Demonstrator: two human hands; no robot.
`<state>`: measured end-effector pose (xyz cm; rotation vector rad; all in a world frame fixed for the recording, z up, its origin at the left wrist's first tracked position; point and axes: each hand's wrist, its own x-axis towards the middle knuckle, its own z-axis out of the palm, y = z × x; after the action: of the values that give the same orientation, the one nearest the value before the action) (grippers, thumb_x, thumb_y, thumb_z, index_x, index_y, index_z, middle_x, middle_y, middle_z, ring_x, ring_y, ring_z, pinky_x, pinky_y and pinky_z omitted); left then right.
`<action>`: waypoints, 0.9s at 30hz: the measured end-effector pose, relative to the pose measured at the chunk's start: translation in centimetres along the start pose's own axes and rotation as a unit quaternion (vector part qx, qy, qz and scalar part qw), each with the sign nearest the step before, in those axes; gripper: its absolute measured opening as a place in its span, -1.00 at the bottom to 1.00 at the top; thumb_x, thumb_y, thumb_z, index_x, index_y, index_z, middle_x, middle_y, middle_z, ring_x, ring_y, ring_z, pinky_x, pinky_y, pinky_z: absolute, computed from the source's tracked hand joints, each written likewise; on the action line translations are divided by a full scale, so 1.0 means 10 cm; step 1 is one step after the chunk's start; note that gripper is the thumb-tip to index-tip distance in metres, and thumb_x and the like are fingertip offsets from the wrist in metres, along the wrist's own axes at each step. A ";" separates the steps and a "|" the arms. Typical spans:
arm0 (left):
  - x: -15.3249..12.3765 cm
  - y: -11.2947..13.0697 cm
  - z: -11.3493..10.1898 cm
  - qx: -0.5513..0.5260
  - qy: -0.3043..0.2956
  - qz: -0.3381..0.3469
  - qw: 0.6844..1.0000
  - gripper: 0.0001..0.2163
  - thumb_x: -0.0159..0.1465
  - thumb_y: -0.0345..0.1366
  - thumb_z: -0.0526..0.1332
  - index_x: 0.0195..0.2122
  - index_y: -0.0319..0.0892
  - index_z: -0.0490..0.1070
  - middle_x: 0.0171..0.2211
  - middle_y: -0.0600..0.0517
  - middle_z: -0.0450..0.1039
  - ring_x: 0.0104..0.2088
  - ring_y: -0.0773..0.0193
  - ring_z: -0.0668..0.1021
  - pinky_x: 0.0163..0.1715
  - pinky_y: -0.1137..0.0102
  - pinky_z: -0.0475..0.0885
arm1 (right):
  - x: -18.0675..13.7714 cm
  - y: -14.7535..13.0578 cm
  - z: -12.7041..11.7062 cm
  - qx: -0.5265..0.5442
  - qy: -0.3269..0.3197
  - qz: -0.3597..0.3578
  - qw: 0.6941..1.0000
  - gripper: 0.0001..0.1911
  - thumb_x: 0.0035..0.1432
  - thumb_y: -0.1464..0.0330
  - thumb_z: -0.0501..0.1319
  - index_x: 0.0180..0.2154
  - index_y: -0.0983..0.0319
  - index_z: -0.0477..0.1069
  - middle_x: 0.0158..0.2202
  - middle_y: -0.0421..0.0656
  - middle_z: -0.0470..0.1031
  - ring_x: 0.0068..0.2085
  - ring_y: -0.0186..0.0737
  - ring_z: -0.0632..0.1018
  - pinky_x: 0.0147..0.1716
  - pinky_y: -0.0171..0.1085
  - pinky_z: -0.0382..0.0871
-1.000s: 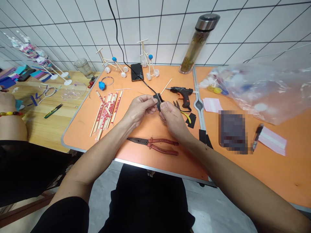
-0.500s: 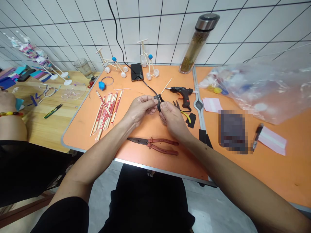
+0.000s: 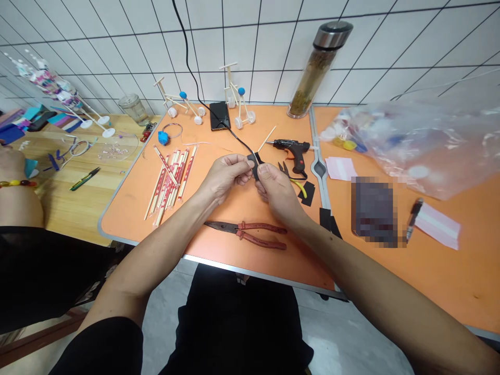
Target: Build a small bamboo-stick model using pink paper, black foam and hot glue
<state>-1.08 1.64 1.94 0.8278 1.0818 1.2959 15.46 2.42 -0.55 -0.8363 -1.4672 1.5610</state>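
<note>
Over the middle of the orange table, my left hand [image 3: 232, 174] pinches the left side of a small folded black piece [image 3: 255, 165], which looks like sandpaper. My right hand [image 3: 275, 185] grips its other side, thumb pressed on top. The pale tip of a thin stick shows between the folds. Just beyond my fingers, another length of thin wooden stick [image 3: 267, 138] points away to the right; whether it joins the held one I cannot tell. Red-handled pliers [image 3: 250, 232] lie in front of my hands. A black glue gun [image 3: 292, 151] and yellow-handled cutters [image 3: 299, 186] are to the right.
Wrapped chopsticks [image 3: 172, 182] lie left. Behind stand two stick tricycle models [image 3: 241, 107] [image 3: 183, 101], a phone [image 3: 219, 115] and a tall tea bottle [image 3: 318, 73]. Black pieces [image 3: 308, 194] and a plastic bag [image 3: 406, 140] are right. A co-worker's arm [image 3: 17, 192] rests far left.
Almost nothing differs. The folded black piece has shifted very slightly between my fingers; both hands keep their grip and place.
</note>
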 end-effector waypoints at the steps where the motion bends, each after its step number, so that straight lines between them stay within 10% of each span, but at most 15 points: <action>1: 0.00 0.00 0.00 0.001 0.000 -0.001 1.000 -0.72 0.12 -0.27 0.62 -0.45 -0.21 0.53 -0.52 0.10 0.54 -0.58 0.51 0.48 -0.50 0.57 0.39 | 0.00 0.00 0.00 -0.002 0.001 0.001 1.000 -0.32 0.31 -0.39 0.29 -0.30 0.08 0.31 -0.48 -0.31 0.11 -0.47 -0.26 0.07 -0.51 -0.21 -0.12; 20: 0.06 0.22 -0.13 -0.028 0.094 0.026 0.995 -0.70 0.18 -0.31 0.60 -0.44 -0.15 0.45 -0.52 0.14 0.52 -0.59 0.49 0.46 -0.53 0.55 0.37 | 0.11 -0.25 -0.35 0.041 -0.029 0.116 0.992 -0.30 0.17 -0.34 0.44 -0.15 0.13 0.46 -0.51 -0.38 0.17 -0.57 -0.38 0.03 -0.58 -0.26 -0.19; 27: 0.08 0.21 -0.15 -0.021 0.109 0.033 0.993 -0.65 0.17 -0.28 0.60 -0.44 -0.13 0.38 -0.50 0.15 0.52 -0.59 0.48 0.47 -0.54 0.54 0.34 | 0.09 -0.41 -0.62 -0.353 -0.069 0.047 0.932 -0.49 0.17 -0.02 0.59 0.00 0.16 0.67 -0.14 0.01 0.72 -0.20 0.02 0.64 -0.29 -0.15 0.44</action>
<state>-3.19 2.54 3.33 0.7058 1.2026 1.4860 21.03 5.92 2.95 -1.2284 -2.1697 1.1606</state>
